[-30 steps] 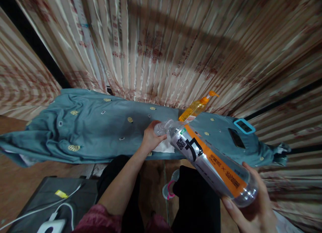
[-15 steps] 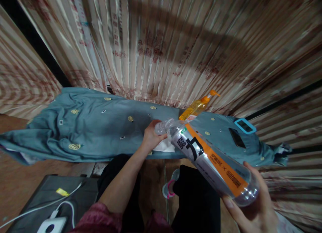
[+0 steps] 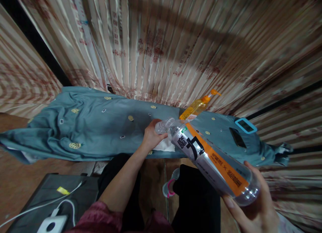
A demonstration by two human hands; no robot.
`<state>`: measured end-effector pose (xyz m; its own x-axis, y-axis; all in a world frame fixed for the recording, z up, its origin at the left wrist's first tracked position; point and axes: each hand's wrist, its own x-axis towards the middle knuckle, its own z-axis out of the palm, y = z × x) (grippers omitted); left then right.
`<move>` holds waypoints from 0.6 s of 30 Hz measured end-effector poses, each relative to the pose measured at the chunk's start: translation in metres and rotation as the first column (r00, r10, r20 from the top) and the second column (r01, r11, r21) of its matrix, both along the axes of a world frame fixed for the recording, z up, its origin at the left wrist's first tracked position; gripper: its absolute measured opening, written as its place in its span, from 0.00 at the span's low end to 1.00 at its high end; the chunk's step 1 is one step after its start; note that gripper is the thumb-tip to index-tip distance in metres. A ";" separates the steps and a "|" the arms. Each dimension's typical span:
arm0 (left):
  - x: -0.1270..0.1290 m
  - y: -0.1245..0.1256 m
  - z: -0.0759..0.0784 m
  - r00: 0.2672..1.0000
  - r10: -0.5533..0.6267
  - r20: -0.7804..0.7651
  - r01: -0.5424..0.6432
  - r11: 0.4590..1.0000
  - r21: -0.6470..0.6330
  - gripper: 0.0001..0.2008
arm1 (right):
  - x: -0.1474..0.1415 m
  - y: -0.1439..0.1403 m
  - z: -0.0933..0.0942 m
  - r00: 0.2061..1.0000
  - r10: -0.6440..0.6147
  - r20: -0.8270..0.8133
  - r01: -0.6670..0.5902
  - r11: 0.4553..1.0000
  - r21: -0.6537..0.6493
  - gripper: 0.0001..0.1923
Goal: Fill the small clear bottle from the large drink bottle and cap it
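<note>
A large clear plastic bottle [image 3: 221, 159] with an orange and silver label lies slantwise in the air, its neck toward the upper left. My right hand [image 3: 256, 206] is closed round its base end. At the neck end, my left hand [image 3: 151, 136] grips a small clear plastic container [image 3: 161, 127] against the bottle's mouth; its exact kind is hard to make out. A white tissue [image 3: 164, 146] lies on the cloth beneath the neck. Behind the bottle is an orange pump bottle [image 3: 195, 109] with yellow-orange liquid.
A grey-green pineapple-print cloth [image 3: 93, 125] covers the long narrow table. To the right lie a black phone [image 3: 237, 137] and a light-blue framed device [image 3: 246, 125]. Pleated curtains [image 3: 161, 52] hang behind. A dark case [image 3: 83, 187] with a white cabled device [image 3: 52, 224] sits lower left.
Both hands and the large bottle keep almost the same place. Only a very slight shift of the whole view shows.
</note>
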<state>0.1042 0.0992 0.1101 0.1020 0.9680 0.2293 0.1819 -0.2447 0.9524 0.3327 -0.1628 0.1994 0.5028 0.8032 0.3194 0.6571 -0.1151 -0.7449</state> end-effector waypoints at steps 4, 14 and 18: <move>0.000 0.000 0.000 1.000 -0.002 0.005 0.002 1.000 -0.001 0.25 | -0.003 0.001 0.003 1.000 -0.018 0.000 0.018 1.000 -0.018 0.58; 0.000 0.002 -0.006 1.000 0.006 0.009 -0.006 1.000 0.028 0.26 | -0.012 0.003 0.005 0.999 -0.036 0.000 0.036 0.999 0.001 0.57; 0.001 0.002 -0.005 1.000 0.012 0.018 -0.013 1.000 0.021 0.26 | -0.001 0.000 0.001 0.999 0.000 0.035 0.001 1.000 -0.027 0.58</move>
